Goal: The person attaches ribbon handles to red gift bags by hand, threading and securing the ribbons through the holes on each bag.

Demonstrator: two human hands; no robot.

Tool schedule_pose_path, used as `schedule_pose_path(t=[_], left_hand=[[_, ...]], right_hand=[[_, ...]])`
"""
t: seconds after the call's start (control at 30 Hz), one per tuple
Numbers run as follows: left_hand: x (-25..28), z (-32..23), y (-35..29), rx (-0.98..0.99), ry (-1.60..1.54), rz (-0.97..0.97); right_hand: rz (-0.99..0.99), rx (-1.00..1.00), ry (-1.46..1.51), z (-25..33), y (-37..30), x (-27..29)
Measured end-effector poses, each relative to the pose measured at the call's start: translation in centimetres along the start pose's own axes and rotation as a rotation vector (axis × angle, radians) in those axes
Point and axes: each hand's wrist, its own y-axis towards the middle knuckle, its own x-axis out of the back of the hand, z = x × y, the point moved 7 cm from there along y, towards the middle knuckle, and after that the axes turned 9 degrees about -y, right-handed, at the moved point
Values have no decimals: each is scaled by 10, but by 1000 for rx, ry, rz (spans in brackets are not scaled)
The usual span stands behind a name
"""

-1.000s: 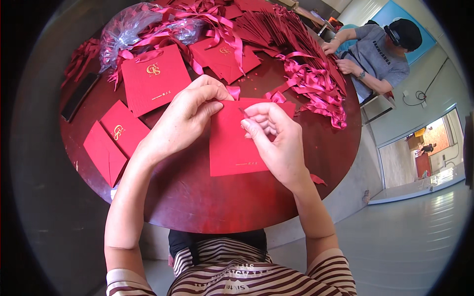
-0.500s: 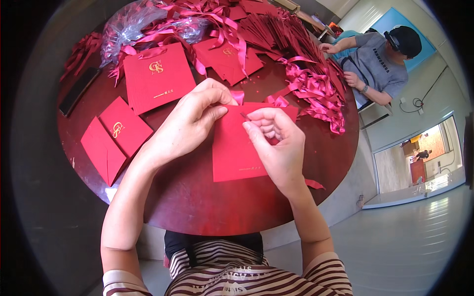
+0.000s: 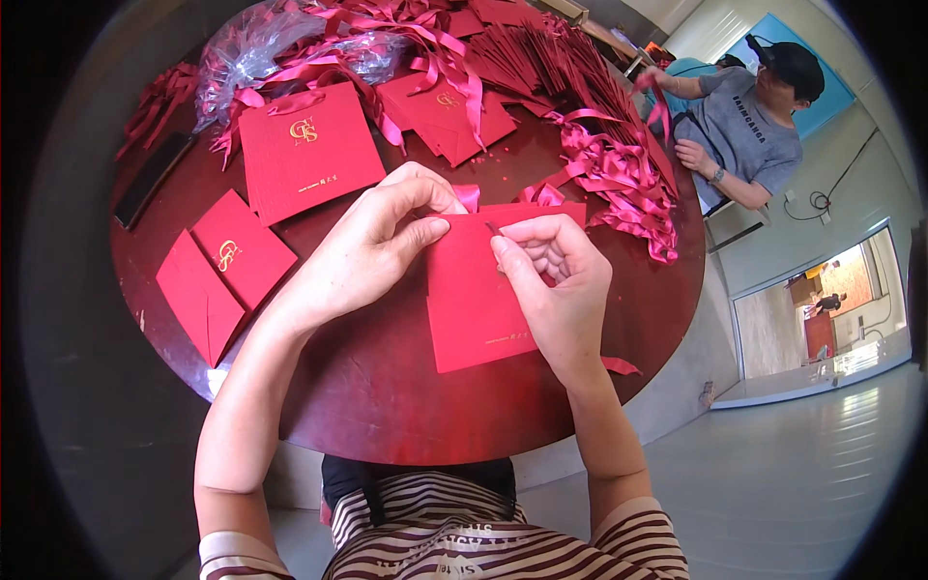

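Observation:
A flat red paper bag point(image 3: 474, 314) with small gold print near its bottom lies in front of me, its top edge facing away. My left hand point(image 3: 382, 232) pinches that top edge at its left corner, thumb in front and fingers behind. Between thumb and forefinger, my right hand point(image 3: 561, 275) holds the tip of a thin dark red strip point(image 3: 494, 229) at the bag's upper front; its other end is hidden. A shiny pink ribbon point(image 3: 466, 197) shows behind the top edge beside my left fingers. More red paper lies under or behind the bag.
Left on the round table point(image 3: 367, 406) are a stack of red bags point(image 3: 314, 159), two red folded pieces point(image 3: 242, 246) and a black phone-like object point(image 3: 155, 179). Ribbons point(image 3: 619, 184), clear plastic point(image 3: 256, 58) and more bags lie farther back. A co-worker point(image 3: 744, 126) sits at the right.
The bag and both my hands have shifted slightly right and nearer to me; the pinch grips stay. The co-worker has raised one hand with a pink ribbon in it.

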Motion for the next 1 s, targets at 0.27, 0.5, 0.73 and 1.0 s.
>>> schedule_pose_path(t=[0.27,0.5,0.73,1.0], left_hand=[[-3,0,1,15,-52,25],[-2,1,1,24,-80,0],[-8,0,-1,1,-14,-39],[-9,-10,-8,-159,79,-195]], right_hand=[[-19,16,-5,0,-2,4],[-56,101,-149,2,-5,7],[-94,256,-285,10,-10,5],[-144,307,-330,13,-13,2]])
